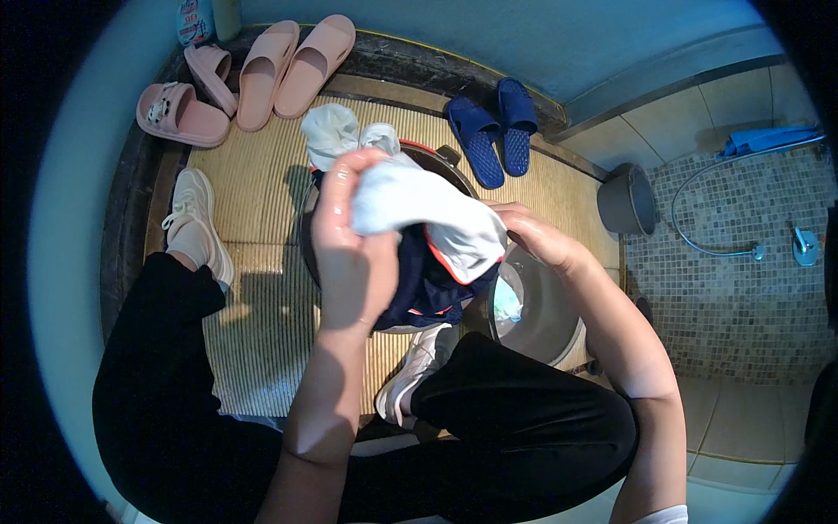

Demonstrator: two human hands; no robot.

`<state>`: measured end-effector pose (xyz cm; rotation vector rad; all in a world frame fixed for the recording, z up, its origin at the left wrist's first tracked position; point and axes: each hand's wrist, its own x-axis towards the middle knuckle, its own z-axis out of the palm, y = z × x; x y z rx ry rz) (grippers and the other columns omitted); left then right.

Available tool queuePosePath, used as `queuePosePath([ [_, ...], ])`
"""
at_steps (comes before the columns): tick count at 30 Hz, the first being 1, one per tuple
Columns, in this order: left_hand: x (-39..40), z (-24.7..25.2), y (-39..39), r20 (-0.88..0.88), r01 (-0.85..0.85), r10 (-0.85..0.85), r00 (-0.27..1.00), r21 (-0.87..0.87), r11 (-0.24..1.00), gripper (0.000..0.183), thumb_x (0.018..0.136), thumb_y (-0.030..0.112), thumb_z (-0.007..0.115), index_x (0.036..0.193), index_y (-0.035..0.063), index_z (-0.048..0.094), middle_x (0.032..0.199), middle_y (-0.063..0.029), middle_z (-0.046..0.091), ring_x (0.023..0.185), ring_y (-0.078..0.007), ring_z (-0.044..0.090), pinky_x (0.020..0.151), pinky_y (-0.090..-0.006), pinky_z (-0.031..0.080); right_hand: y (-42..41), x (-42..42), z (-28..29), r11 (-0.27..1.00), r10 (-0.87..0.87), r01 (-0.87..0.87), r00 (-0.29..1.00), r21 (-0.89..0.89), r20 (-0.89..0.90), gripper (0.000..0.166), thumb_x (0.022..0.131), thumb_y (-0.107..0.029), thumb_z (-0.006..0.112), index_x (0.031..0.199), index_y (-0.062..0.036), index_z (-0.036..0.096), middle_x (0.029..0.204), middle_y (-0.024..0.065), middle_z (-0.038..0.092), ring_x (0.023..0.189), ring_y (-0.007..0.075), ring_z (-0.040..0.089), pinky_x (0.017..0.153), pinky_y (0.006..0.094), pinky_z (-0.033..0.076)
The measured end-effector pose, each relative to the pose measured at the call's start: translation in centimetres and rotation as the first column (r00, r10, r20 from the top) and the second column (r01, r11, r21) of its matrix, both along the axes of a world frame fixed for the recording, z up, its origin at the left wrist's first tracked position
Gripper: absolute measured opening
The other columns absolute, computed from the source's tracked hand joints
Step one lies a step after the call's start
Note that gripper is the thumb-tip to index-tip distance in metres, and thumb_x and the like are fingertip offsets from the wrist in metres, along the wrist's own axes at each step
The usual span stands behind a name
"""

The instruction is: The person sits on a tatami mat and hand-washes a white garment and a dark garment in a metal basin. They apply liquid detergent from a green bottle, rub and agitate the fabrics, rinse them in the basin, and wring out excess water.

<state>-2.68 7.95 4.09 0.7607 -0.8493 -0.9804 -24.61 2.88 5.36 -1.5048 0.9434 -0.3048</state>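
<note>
Both my hands hold a wet garment above a round basin [311, 226] between my feet. My left hand [357, 229] grips a bunched white part [406, 196] of the cloth, its fingers curled and wet. At the right, my right hand [533, 229] pinches the edge of the white part, which has red trim. Dark navy cloth [419, 288] lies below in the basin; whether it is the same garment I cannot tell. More white fabric [329, 131] bulges beyond my left hand. The basin is mostly hidden by the cloth and my hands.
A grey bucket [556, 327] with a small pale green item [506, 301] inside stands right of the basin. Pink slippers [262, 78] and blue slippers [478, 141] line the far wall. Another grey bucket [625, 200] stands by the tiled shower area, with a shower hose [681, 196].
</note>
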Motion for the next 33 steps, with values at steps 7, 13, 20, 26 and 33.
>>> queuePosePath([
  [7, 2.1, -2.2, -1.6, -0.072, 0.216, -0.215, 0.974, 0.006, 0.976, 0.033, 0.084, -0.005, 0.04, 0.111, -0.0027, 0.059, 0.103, -0.0126, 0.062, 0.098, -0.0174, 0.058, 0.089, -0.0269, 0.044, 0.5, 0.7, 1.0, 0.945, -0.323, 0.319, 0.945, -0.072, -0.043, 0.031, 0.081, -0.02, 0.066, 0.104, -0.0001, 0.061, 0.097, 0.0069, 0.063, 0.083, 0.0102, 0.057, 0.078, 0.0236, 0.045],
  [13, -3.1, -2.0, 0.6, 0.01, 0.47, -0.48, 0.877, 0.18, 0.864, 0.059, 0.073, -0.004, 0.047, 0.13, 0.0003, 0.033, 0.115, -0.01, 0.049, 0.105, -0.0151, 0.049, 0.091, -0.026, 0.038, -1.9, 2.6, 6.5, 0.744, -0.66, 0.63, 0.638, 0.224, 0.398, 0.041, 0.08, -0.027, 0.05, 0.107, 0.0029, 0.059, 0.105, 0.0171, 0.063, 0.09, 0.0267, 0.062, 0.085, 0.0347, 0.048],
  [20, -5.5, -4.2, 1.9, -0.244, 0.41, -0.345, 0.906, 0.312, 0.857, 0.03, 0.088, 0.018, 0.06, 0.107, -0.0023, 0.051, 0.096, -0.0082, 0.06, 0.087, -0.0117, 0.056, 0.076, -0.0242, 0.044, -1.0, 0.2, 2.0, 0.669, -0.731, 0.706, 0.681, 0.232, 0.037, 0.019, 0.077, -0.014, 0.062, 0.09, -0.0004, 0.062, 0.084, 0.0085, 0.066, 0.072, 0.0163, 0.063, 0.07, 0.027, 0.05],
  [26, -2.7, -2.9, -0.4, -0.626, 0.349, -0.187, 0.757, 0.146, 0.926, 0.022, 0.093, 0.011, 0.045, 0.112, 0.0008, 0.047, 0.102, -0.0095, 0.057, 0.095, -0.0154, 0.056, 0.085, -0.0281, 0.045, -0.6, 3.0, 1.1, 0.707, -0.606, 0.602, 0.786, -0.372, 0.12, 0.028, 0.078, 0.001, 0.054, 0.104, -0.0075, 0.048, 0.077, 0.0, 0.053, 0.065, 0.0052, 0.051, 0.056, 0.0226, 0.043],
  [33, -0.5, -8.1, -1.4, -0.82, 0.595, -0.516, 0.248, -0.291, 0.749, 0.04, 0.089, 0.04, 0.03, 0.078, 0.005, 0.047, 0.067, -0.0073, 0.05, 0.072, -0.0179, 0.051, 0.066, -0.0314, 0.043, 5.1, 11.4, 0.9, 0.374, -0.044, -0.14, 0.985, -0.917, -0.168, 0.028, 0.066, -0.009, 0.062, 0.094, -0.0064, 0.06, 0.088, 0.0155, 0.058, 0.078, 0.0303, 0.061, 0.063, 0.0388, 0.05],
])
